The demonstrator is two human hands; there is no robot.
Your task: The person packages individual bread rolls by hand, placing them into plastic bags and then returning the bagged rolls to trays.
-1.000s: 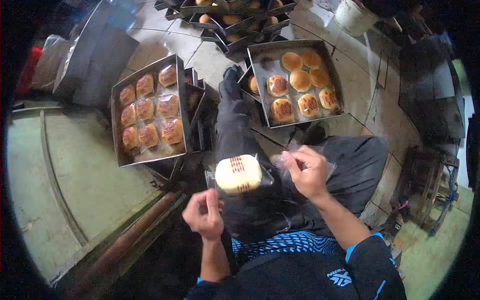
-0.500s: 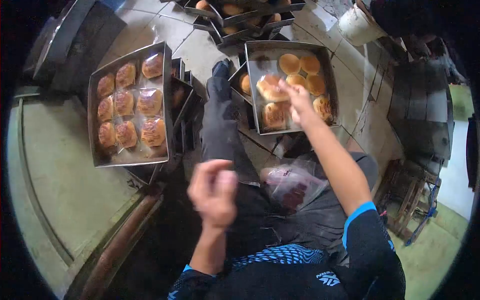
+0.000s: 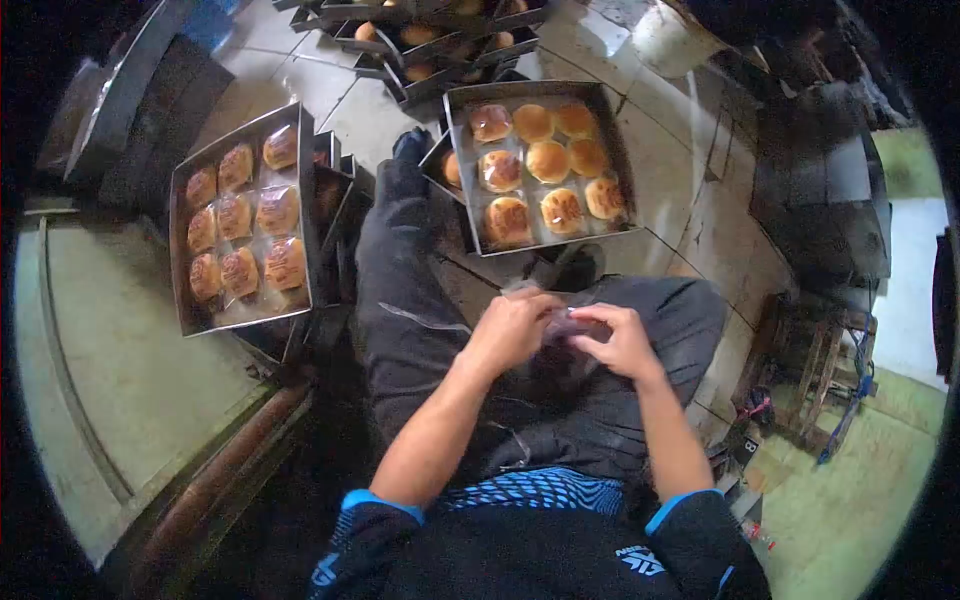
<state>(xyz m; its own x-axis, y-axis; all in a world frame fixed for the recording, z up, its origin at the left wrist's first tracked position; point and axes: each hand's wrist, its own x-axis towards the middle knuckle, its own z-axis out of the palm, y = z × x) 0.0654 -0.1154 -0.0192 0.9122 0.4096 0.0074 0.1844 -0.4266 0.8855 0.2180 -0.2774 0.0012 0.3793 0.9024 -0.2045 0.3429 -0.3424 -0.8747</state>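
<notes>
Above my lap, my left hand (image 3: 515, 332) and my right hand (image 3: 615, 340) are close together, their fingers closed on clear plastic bags (image 3: 568, 335). How many bags they hold I cannot make out. Beyond my hands, a dark metal tray (image 3: 628, 165) holds round golden buns. Some, like the bun (image 3: 508, 220) at its near left, are in clear printed bags; others, like the bun (image 3: 534, 123) at the far side, look bare. To the left, another tray (image 3: 310, 215) carries rows of buns (image 3: 235, 216) in printed clear bags.
More trays (image 3: 400, 95) with buns are stacked crosswise at the far side. A pale bucket (image 3: 675, 40) stands at the upper right. A wooden frame (image 3: 825, 375) is on the right, and a pipe (image 3: 225, 480) runs along the lower left.
My right hand has come back from the right tray, where a bagged bun now sits in the left column. Both hands have met over my lap at the plastic bags. The view has shifted.
</notes>
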